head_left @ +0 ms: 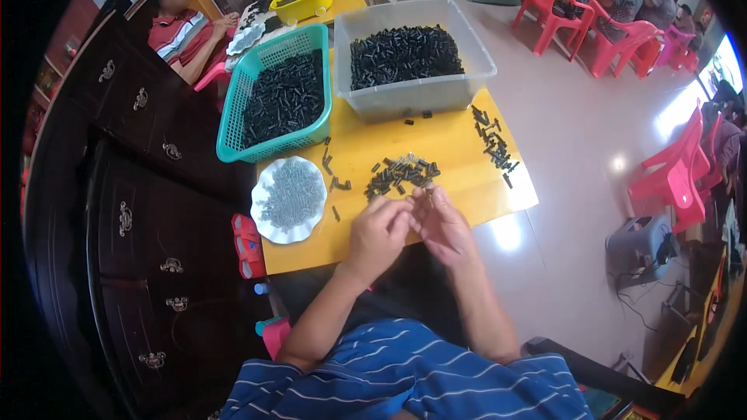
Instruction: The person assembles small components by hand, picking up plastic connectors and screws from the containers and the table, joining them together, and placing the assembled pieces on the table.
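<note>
My left hand (376,235) and my right hand (443,227) meet over the near edge of the yellow table (311,253). The fingertips of both are pinched close together, and whatever is between them is too small to make out. Just beyond the fingers lies a heap of short black tubular pieces (401,176), some with shiny metallic ends. To the left, a white scalloped plate (268,232) bears a pile of small clear or silvery pieces (289,194).
Behind the heap stand a teal basket (230,128) and a clear plastic tub (420,97), both filled with black pieces. More black pieces (494,144) lie along the table's right edge. Dark drawers (148,210) flank the left; a person (187,31) sits beyond. Red chairs (548,0) stand at right.
</note>
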{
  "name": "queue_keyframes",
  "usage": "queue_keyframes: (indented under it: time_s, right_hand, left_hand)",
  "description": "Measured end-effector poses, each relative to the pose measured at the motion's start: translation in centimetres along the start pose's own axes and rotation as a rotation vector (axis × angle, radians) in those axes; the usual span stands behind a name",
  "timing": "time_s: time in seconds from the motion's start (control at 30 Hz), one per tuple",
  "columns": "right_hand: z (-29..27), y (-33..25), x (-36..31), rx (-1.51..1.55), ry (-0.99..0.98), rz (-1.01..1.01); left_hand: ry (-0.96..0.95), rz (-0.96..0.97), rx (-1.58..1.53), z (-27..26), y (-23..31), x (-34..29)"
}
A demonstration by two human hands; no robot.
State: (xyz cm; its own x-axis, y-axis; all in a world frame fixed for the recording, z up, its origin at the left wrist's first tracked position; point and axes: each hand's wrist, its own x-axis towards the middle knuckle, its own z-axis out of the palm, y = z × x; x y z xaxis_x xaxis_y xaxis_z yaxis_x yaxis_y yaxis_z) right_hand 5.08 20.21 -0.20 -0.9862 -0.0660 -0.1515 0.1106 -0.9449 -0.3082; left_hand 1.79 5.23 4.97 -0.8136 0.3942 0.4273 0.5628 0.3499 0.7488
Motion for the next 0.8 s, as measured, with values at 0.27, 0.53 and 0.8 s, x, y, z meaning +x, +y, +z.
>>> queue_keyframes:
  time_s: [0.27,0.53,0.8]
  right_hand:
    - [1.9,0.1,0.3,-0.283,0.045,-0.094]
    - [2.3,0.5,0.1,-0.432,0.079,-0.149]
    - [2.2,0.8,0.0,-0.607,0.076,-0.201]
  left_hand:
    - [0.100,-0.202,-0.268,-2.8,-0.5,1.0]
    - [0.094,-0.106,-0.168,-2.7,0.4,1.3]
    - [0.010,-0.090,-0.163,-3.2,0.4,1.9]
